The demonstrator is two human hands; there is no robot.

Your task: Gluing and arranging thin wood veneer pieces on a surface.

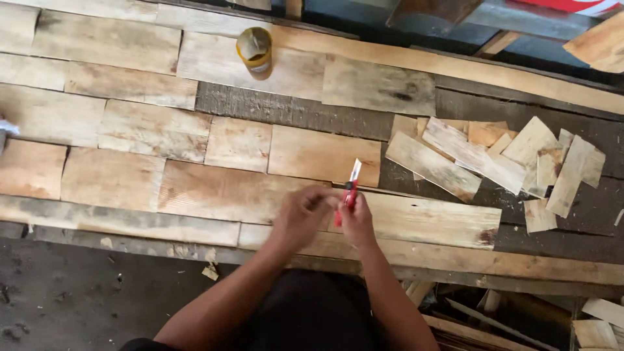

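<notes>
Since only the head view is on hand, all comes from it: both hands meet close together over the near edge of the counter [78, 39], approx. at its middle, w/ a red utility knife [350, 190] between them. Right hand [356, 220] is wrapped round the lower part of the red handle, blade end pointing up and away from the person; left hand [302, 218] has its fingertips pinched in at the handle from the side, touching it or just at it, can't tell which exactly. Knife looks light, stiff, plastic-bodied w/ a thin metal blade showing pale at the top; blade prob. brittle and sharp, so the place to hold is the red body low down, never the pale tip. Handle seems smooth, so a firm full wrap is judged safer than a fingertip pinch. Counter is patched from flat pale wood boards [227, 192] laid side by side. Toward the right edge lies a loose heap of thin wood offcuts [494, 162], overlapping, well apart from the hands. Near the far edge stands a small yellow tin [254, 51], upright, lid on. More scrap wood [595, 331] sits below the counter's near right corner.
</notes>
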